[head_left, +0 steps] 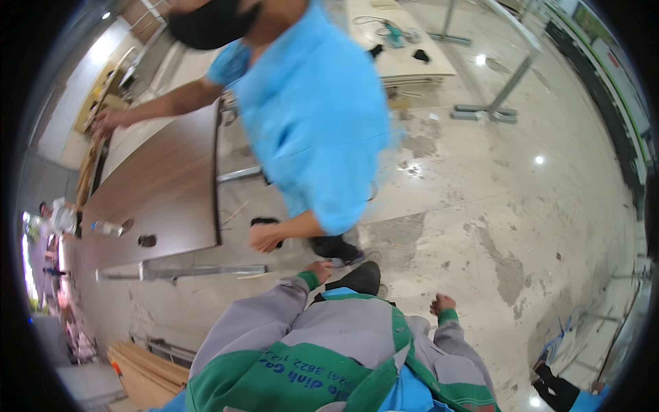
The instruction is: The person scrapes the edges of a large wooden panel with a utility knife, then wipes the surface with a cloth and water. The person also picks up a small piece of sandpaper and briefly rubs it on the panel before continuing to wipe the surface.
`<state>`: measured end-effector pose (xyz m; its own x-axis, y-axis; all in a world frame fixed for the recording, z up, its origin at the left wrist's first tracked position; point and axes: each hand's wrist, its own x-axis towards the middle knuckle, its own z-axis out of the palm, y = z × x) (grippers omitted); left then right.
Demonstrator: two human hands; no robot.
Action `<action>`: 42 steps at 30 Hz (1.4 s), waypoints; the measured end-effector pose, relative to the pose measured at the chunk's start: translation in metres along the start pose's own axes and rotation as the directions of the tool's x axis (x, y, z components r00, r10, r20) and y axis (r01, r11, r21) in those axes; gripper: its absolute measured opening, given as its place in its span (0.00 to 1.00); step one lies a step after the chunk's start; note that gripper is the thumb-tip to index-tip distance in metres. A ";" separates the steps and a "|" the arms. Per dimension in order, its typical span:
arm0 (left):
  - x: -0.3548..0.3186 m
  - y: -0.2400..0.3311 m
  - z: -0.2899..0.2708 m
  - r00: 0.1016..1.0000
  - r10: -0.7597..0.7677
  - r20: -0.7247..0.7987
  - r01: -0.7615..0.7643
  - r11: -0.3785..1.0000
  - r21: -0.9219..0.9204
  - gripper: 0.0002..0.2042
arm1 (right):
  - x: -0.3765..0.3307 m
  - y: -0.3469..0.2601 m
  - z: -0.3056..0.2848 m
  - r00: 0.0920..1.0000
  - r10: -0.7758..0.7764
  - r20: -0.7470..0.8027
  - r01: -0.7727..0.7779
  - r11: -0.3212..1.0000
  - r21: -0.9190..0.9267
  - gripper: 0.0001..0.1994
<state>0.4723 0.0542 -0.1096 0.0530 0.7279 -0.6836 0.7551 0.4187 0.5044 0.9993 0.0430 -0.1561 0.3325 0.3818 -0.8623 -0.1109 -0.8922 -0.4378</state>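
Both left hand [320, 270] and right hand [443, 303] have fingers [435, 306] perhaps half-curled, their hold unclear

I count: my left hand [320, 269] and right hand [443, 304], 2 | brown tabletop [165, 185] at left, 1 | clear bottle [108, 228] on it, 1 | blue-shirted co-worker [309, 110] near, 1 | teal tool [393, 36] far, 1

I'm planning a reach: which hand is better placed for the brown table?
Probably the left hand: it is nearer the brown table, which stands to the left; the right hand is farther away.
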 end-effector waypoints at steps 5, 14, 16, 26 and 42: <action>0.081 0.036 -0.007 0.973 -0.184 0.140 0.197 0.977 -0.085 0.20 | 0.046 -0.208 0.033 0.955 -0.274 0.112 0.282 0.957 -0.067 0.15; 0.194 0.085 -0.042 0.879 -0.472 0.071 0.440 0.746 -0.500 0.19 | 0.146 -0.456 0.079 0.904 -0.418 0.087 0.406 0.781 -0.473 0.14; 0.197 0.096 -0.056 0.832 -0.552 0.050 0.470 0.655 -0.591 0.18 | 0.171 -0.467 0.075 0.924 -0.359 0.130 0.339 0.615 -0.712 0.15; 0.249 0.184 -0.043 0.498 -0.831 0.247 0.379 -0.047 -0.924 0.13 | 0.364 -0.748 0.301 0.708 -0.051 0.704 0.470 -0.710 -0.525 0.20; 0.464 0.424 -0.185 0.258 -0.797 0.545 0.482 -0.383 -0.788 0.26 | 0.695 -1.138 0.960 0.269 -0.537 0.799 0.750 -0.404 -0.524 0.28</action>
<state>0.6959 0.6701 -0.1155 -0.2320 -0.4421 -0.8664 -0.7785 0.6184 -0.1071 0.4570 1.5554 -0.5010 -0.5996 0.7748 -0.2004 0.7849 0.5203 -0.3365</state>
